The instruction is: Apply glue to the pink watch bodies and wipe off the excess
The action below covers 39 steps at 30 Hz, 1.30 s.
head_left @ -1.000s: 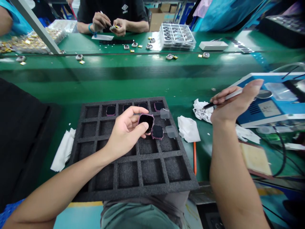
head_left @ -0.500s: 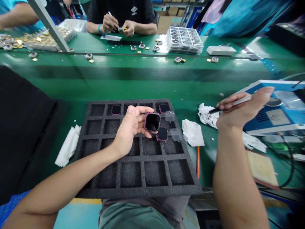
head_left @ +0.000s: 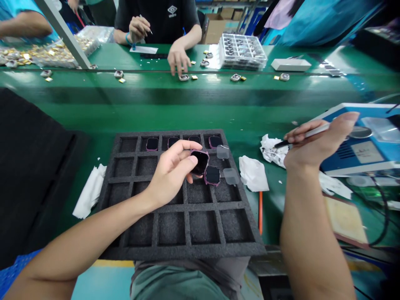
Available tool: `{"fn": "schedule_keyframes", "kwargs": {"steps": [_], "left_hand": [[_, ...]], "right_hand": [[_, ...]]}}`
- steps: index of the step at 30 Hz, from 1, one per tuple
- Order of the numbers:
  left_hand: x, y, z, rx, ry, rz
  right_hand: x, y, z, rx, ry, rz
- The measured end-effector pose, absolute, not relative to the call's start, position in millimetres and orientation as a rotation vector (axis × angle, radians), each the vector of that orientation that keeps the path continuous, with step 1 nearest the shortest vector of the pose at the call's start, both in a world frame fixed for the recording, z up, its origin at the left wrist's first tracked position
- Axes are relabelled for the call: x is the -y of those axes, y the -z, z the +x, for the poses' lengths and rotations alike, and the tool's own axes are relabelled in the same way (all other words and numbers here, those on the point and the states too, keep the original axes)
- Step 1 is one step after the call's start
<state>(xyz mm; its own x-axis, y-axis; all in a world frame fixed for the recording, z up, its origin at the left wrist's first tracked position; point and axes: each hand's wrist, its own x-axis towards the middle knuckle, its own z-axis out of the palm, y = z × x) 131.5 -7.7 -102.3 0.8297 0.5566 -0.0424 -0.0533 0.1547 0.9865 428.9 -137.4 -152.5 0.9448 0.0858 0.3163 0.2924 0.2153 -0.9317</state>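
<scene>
Above the black foam tray (head_left: 203, 251), my left hand (head_left: 173, 171) is closed on a smartwatch (head_left: 200, 162) with a dark screen and purple frame, the thumb lying over its face. Just beside it a second smartwatch (head_left: 213, 175) rests on the tray's dividers. Several more sit in the back row, among them a watch (head_left: 152, 144) and another at the right (head_left: 215, 142). My right hand (head_left: 315, 139) is closed around a pen-like tool (head_left: 317, 131) with a white shaft and black end. That dark end touches or hovers by a crumpled, stained tissue (head_left: 272, 151).
A folded white cloth (head_left: 253, 173) and an orange stick (head_left: 260, 212) lie right of the tray. A blue device (head_left: 362, 141) stands at far right, with a yellowish sponge (head_left: 345, 218) in front. Across the green belt, a co-worker's hand (head_left: 179, 57) reaches toward small parts.
My left thumb has come down onto the watch's screen, and the watch has tilted slightly. My right hand stays put. The co-worker's hand has moved forward to the belt's parts.
</scene>
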Motion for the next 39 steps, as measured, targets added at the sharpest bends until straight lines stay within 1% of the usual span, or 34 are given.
{"fn": "schedule_keyframes", "kwargs": {"steps": [3, 14, 29, 39], "left_hand": [[9.8, 100.4, 130.8, -0.427, -0.483, 1.417], [9.4, 102.2, 129.2, -0.360, -0.563, 1.539], [8.4, 103.7, 131.5, -0.357, -0.544, 1.475], [9.7, 102.7, 130.2, -0.393, -0.591, 1.535]], "right_hand": [[136.6, 154.7, 431.6, 0.318, 0.180, -1.285], [135.6, 157.6, 433.3, 0.316, 0.187, -1.267], [137.0, 155.1, 430.4, 0.336, 0.173, -1.270], [136.1, 156.0, 433.3, 0.340, 0.171, -1.256]]}}
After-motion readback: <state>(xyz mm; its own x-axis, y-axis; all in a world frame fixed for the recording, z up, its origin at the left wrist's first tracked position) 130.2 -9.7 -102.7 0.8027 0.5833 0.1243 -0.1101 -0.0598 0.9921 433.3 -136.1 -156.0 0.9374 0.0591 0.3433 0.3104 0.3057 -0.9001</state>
